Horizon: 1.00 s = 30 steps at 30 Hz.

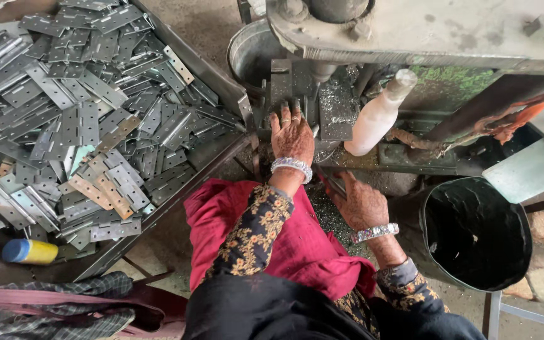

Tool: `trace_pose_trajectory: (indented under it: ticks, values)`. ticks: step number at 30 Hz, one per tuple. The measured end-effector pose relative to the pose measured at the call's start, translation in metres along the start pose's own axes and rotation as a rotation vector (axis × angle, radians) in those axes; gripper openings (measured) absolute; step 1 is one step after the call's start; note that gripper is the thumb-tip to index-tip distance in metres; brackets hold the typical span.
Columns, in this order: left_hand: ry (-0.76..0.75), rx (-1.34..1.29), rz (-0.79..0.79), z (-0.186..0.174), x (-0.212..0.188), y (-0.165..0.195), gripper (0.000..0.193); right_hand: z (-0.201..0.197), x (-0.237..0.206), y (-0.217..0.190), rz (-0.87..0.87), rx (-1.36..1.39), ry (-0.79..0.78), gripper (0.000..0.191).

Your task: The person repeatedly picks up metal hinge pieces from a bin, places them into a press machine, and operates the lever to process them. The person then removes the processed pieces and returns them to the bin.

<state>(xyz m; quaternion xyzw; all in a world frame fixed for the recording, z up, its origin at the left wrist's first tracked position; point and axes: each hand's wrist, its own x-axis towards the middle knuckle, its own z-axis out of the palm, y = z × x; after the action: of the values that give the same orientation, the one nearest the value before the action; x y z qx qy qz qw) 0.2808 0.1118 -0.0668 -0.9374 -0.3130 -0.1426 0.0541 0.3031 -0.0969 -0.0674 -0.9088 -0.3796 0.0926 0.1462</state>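
**Hands at the press bed, hinges heaped alongside**

Gritty workshop floor, strewn with metal swarf, runs under everything in view. Largest of all is the grey, worn metal press machine (423,31), filling the top right, its dark bed (297,88) set below the head. Left of it a shallow steel tray (221,82) slopes toward the machine, piled to its edges with flat grey steel hinges (89,119); a few near the tray's lower edge look tan or rust-tinted. At the right edge of the frame stands a round black bucket (476,233), and behind the bed, near the top, a dull galvanised metal pail (250,50). A white plastic bottle (379,113) leans against the machine just right of the bed. A small yellow cylinder with a blue cap (29,252) lies by the tray's lower left corner.

The left hand (292,135), a silver bangle at the wrist, lies flat with fingers spread on the bed; whether a hinge sits beneath it I cannot tell. The right hand (363,204), also bangled, is lower, near the bed's front edge, fingers curled downward; what it grips, if anything, is hidden. The two hands are apart.

The hinges look stiff, thin and light singly, though heavy as a heap. Stamped edges are likely sharp, and bare steel may be oily and slick, so a pinch across the flat leaves, clear of the edges and the knuckle, seems the safest hold.
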Motion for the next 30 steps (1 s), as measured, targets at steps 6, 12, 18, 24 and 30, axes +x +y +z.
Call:
trace_pose_trajectory:
  ticks: [6,12,18,24,30]
  values:
    - [0.063,-0.103,-0.048,-0.001,-0.005,0.003,0.053,0.057,-0.029,0.026,0.129,0.064,-0.09,0.047]
    - [0.074,-0.04,-0.017,-0.011,-0.02,-0.001,0.046,0.064,-0.008,0.038,0.095,-0.011,-0.145,0.041]
    - [0.105,-0.166,0.009,-0.014,-0.026,-0.006,0.043,0.083,-0.033,0.033,0.123,0.111,-0.049,0.046]
    - [0.038,-0.111,-0.016,-0.014,-0.005,-0.001,0.038,0.067,-0.011,0.038,0.077,0.007,-0.083,0.045]
    - [0.156,-0.09,-0.015,-0.01,-0.003,0.003,0.045,0.076,-0.03,0.032,0.133,0.138,-0.056,0.043]
